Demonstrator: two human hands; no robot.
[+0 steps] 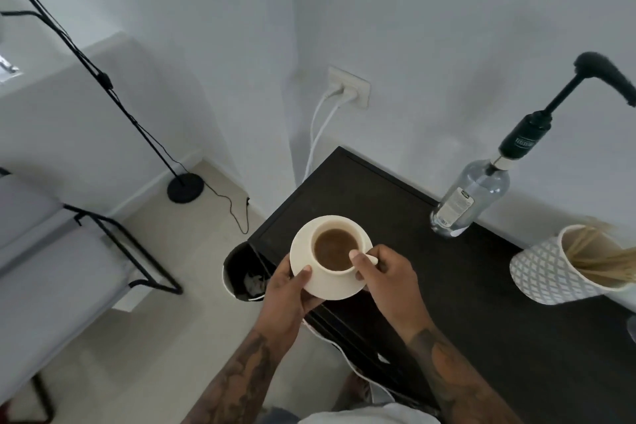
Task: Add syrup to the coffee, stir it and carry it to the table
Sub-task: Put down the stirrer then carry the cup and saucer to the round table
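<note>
Head view, cup: a cream cup sits upright on a matching saucer, mouth facing up, brown coffee inside.
Head view, cup position: cup and saucer are at the left edge of the black table, near its far left corner, the saucer partly overhanging that edge. Whether the saucer touches the tabletop cannot be told.
Head view, cup handle: the handle points to the right, toward the right hand, its long axis roughly parallel to the table's far edge.
Head view, left hand: the left hand supports the saucer from below at its near left rim, thumb pressed on the rim top; grip closed on the saucer.
Head view, right hand: the right hand pinches the cup handle, thumb on top by the cup rim; grip closed on the handle.
Head view, syrup: a clear glass syrup bottle with a black pump stands at the table's far edge, well apart from the cup; the pump spout points right.
Head view, stirrers: a white patterned holder with wooden sticks stands near the table's right side.
Head view, surroundings: a black bin stands on the floor just beside the table's left edge; a floor lamp stands by the wall to the left.
</note>
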